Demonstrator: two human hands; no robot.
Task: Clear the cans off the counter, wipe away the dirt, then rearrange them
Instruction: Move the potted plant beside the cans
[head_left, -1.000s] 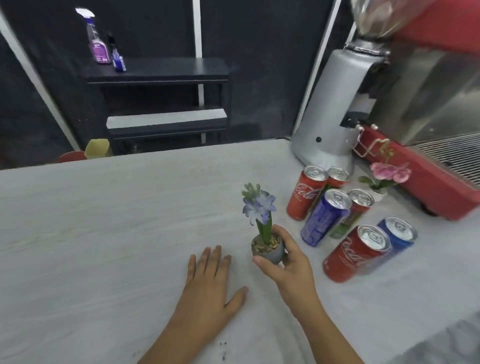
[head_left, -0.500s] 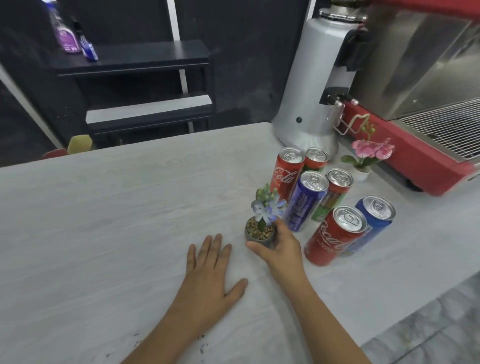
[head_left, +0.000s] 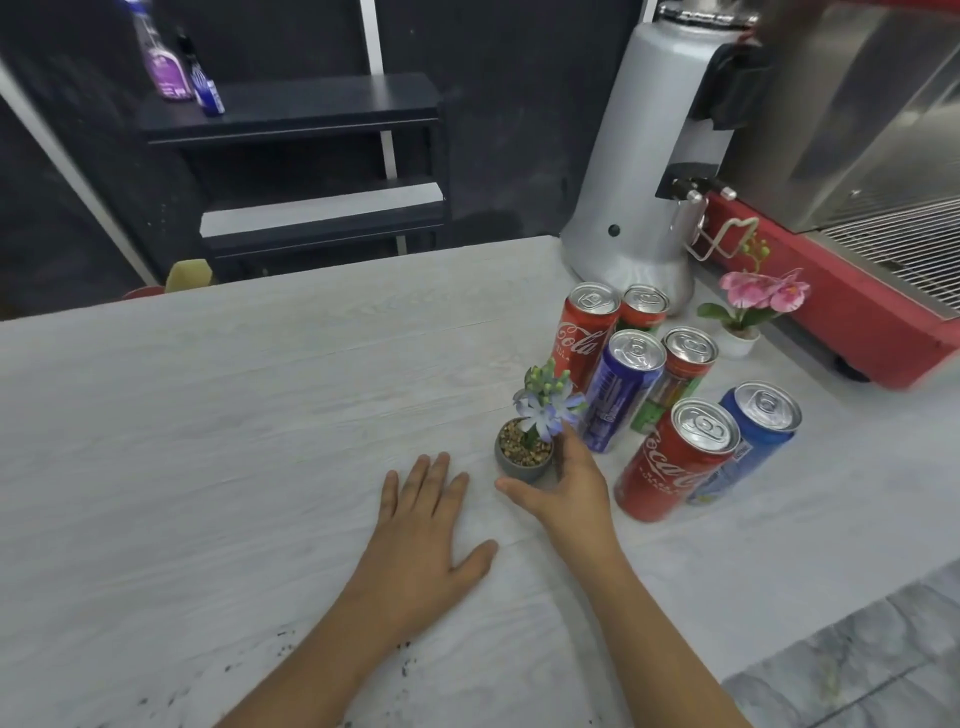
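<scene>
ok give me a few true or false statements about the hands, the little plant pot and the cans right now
1. The left hand lies flat on the counter holding nothing. True.
2. The right hand holds a red can. False: its thumb and fingers are around the small grey pot with the blue flower.
3. Six cans stand upright on the counter. True.
4. The grey pot is lying on its side. False: it is upright, beside the purple can.
5. Dark specks of dirt lie on the counter near the left forearm. True.
6. The pink orchid stands left of the cans. False: it stands right of them, by the red machine.
</scene>
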